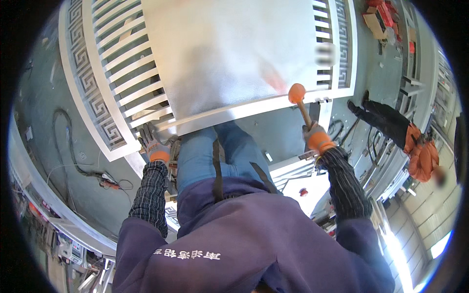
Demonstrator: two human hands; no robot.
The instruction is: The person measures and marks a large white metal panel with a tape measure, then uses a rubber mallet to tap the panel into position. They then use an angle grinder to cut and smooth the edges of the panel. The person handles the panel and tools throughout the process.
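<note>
A: Where's the piece?
B: White panel with smooth centre sheet, side slats and meander-pattern strips (234,53), right in front of our blue jeans (202,158). Near edge faces us.

A: Right hand?
B: Our grey-and-orange gloved right hand (318,137) has its fingers clamped around the wooden handle of an orange, round-headed mallet (296,93). Head's at the near edge, right of centre; can't tell if it's touching.

A: Left?
B: Our matching gloved left hand (155,148) is at the near left corner. Fingers look slightly apart; we can't tell if they grip the edge.

A: Any writing?
B: One row of white characters across our purple work top (244,234). Red cardboard box (380,15), upper right: print too small.

A: Anyone around?
B: Person in orange top and dark trousers (421,154), off right.
</note>
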